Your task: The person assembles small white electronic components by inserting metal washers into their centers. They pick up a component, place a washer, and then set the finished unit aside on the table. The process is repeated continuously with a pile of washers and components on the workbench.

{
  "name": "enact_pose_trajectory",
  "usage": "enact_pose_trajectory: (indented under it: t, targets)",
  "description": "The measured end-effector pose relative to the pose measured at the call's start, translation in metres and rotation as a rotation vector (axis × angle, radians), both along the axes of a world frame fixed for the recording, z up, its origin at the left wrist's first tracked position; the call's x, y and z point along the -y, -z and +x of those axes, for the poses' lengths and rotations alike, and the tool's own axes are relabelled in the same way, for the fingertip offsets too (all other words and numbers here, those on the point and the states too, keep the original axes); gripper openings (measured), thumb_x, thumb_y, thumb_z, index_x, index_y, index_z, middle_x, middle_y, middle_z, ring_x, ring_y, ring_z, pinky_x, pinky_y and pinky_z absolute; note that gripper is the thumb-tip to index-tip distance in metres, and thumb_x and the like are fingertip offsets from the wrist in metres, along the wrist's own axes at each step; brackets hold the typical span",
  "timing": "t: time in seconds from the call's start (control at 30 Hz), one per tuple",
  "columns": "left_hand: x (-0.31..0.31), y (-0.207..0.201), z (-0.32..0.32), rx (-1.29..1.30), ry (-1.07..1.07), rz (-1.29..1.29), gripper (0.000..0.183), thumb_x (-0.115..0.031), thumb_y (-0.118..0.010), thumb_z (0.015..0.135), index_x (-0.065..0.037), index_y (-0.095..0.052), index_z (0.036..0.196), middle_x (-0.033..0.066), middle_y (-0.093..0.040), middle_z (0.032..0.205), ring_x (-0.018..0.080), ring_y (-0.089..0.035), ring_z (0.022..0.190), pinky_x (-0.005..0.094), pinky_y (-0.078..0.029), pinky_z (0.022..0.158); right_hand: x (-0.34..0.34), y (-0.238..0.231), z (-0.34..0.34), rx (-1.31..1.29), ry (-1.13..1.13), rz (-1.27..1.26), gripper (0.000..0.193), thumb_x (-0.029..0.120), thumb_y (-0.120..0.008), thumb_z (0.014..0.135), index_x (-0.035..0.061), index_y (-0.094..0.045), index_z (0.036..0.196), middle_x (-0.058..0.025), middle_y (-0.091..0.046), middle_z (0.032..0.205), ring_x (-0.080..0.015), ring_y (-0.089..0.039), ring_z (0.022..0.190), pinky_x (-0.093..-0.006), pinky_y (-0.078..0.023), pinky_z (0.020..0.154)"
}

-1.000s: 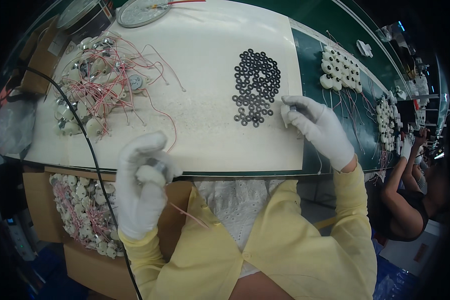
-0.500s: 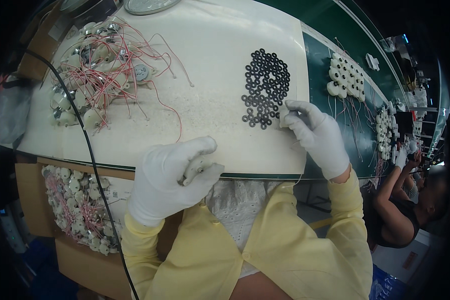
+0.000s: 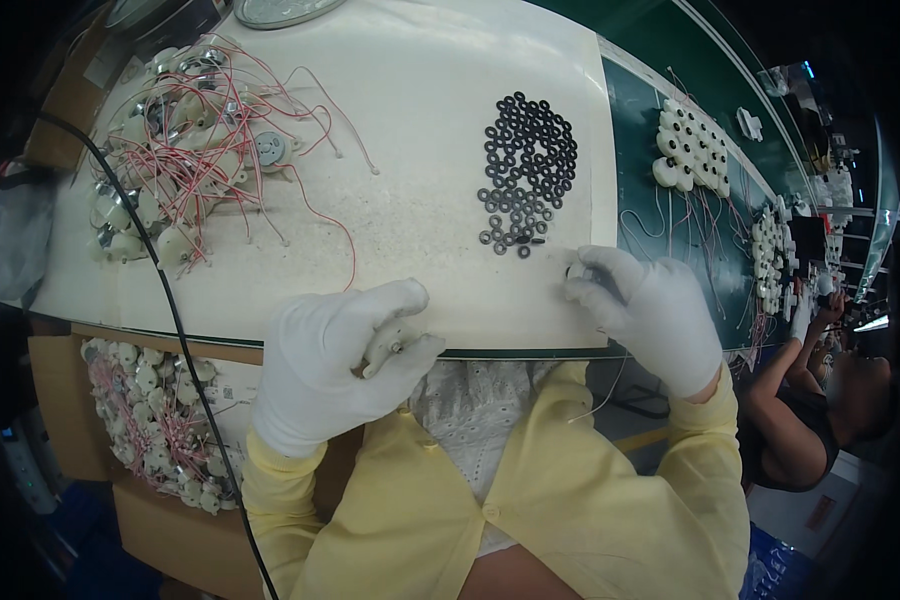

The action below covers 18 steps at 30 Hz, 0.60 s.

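My left hand (image 3: pixel 335 360), in a white glove, is closed around a small motor in a whitish plastic housing (image 3: pixel 385 345), just above the table's near edge. Its shaft side shows between thumb and fingers, and the rest is hidden by the glove. To the right, my gloved right hand (image 3: pixel 645 310) pinches thumb and fingertips together over the table. A dark sliver at the fingertips looks like a small black ring (image 3: pixel 569 271), mostly covered. Beyond that hand lies a flat patch of loose black rings (image 3: pixel 530 160).
A tangled heap of motors with red and white wires (image 3: pixel 185 150) covers the far left of the table. Below it stands a cardboard box of similar motors (image 3: pixel 155 420). A black cable (image 3: pixel 175 310) crosses the left side. At right sit rows of whitish motors (image 3: pixel 692 150); a co-worker (image 3: pixel 795 420) is beyond.
My right hand has moved from the rings toward me and slightly right. Some rings at the patch's near edge have shifted. My left hand stays nearly still with the motor.
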<state>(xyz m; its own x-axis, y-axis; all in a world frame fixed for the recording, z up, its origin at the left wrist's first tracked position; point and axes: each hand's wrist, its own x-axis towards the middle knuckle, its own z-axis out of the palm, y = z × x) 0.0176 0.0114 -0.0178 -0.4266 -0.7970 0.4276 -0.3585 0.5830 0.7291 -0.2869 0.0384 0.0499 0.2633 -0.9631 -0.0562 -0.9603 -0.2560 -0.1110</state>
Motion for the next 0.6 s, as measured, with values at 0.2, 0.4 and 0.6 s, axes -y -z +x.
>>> enact_pose_trajectory:
  t: [0.2, 0.4, 0.6]
  targets:
    - [0.0, -0.004, -0.001, 0.059, -0.012, -0.001, 0.044, -0.013, -0.087, 0.074, -0.012, -0.067, 0.113, -0.0022, -0.057, 0.06, 0.0202, -0.056, 0.049, 0.0333, -0.043, 0.049, -0.005, 0.012, 0.001, -0.082, -0.103, -0.124, 0.03, 0.036, -0.077, 0.091, 0.0109, -0.069, 0.105, -0.0062, -0.057, 0.057, -0.0273, -0.062, 0.05, -0.0395, -0.051, 0.052]
    - [0.001, 0.0, -0.001, 0.025, -0.011, -0.021, 0.041, -0.013, -0.086, 0.076, -0.01, -0.067, 0.112, -0.0006, -0.056, 0.06, 0.0209, -0.056, 0.05, 0.0339, -0.043, 0.05, -0.002, 0.027, -0.021, -0.013, -0.035, -0.216, 0.023, 0.029, -0.074, 0.094, 0.0119, -0.072, 0.11, -0.0065, -0.065, 0.066, -0.0301, -0.068, 0.06, -0.0395, -0.055, 0.058]
    - [0.003, 0.002, 0.0, 0.048, -0.008, -0.045, 0.038, -0.012, -0.085, 0.077, -0.008, -0.068, 0.111, 0.0024, -0.06, 0.061, 0.0226, -0.057, 0.05, 0.0347, -0.045, 0.051, -0.015, 0.032, -0.06, 0.063, 0.365, -0.218, 0.016, 0.019, -0.069, 0.097, 0.0101, -0.074, 0.11, -0.0107, -0.077, 0.09, -0.03, -0.074, 0.074, -0.0399, -0.057, 0.065]
